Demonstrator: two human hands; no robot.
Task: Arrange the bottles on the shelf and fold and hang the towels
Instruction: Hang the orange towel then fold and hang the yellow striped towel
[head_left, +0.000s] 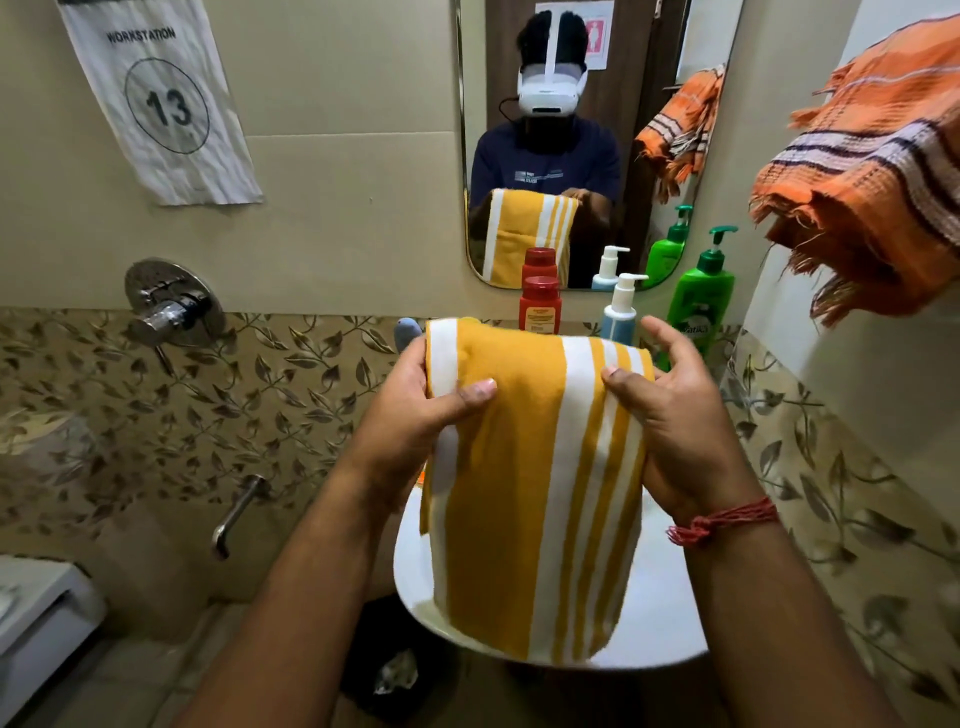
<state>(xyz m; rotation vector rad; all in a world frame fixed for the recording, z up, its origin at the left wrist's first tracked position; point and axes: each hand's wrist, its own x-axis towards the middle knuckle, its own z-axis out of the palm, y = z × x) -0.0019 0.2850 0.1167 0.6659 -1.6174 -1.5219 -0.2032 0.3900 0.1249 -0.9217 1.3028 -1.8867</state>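
A folded yellow towel with white stripes (524, 467) hangs down in front of me over the white sink (660, 618). My left hand (421, 400) grips its upper left edge, thumb on the front. At the upper right edge, my right hand (680, 410) pinches the cloth with the thumb while the fingers are spread behind it. Behind the towel three bottles stand in a row under the mirror: a red bottle (540, 306), a pale blue pump bottle (621, 312) and a green pump bottle (701, 296). An orange striped towel (872, 176) hangs bunched at the upper right.
A mirror (571, 130) on the wall ahead reflects a person wearing a headset. A chrome shower valve (171, 306) and spout (234, 514) are on the left wall, under a paper sign marked 13 (161, 98). A dark bin (400, 665) sits below the sink.
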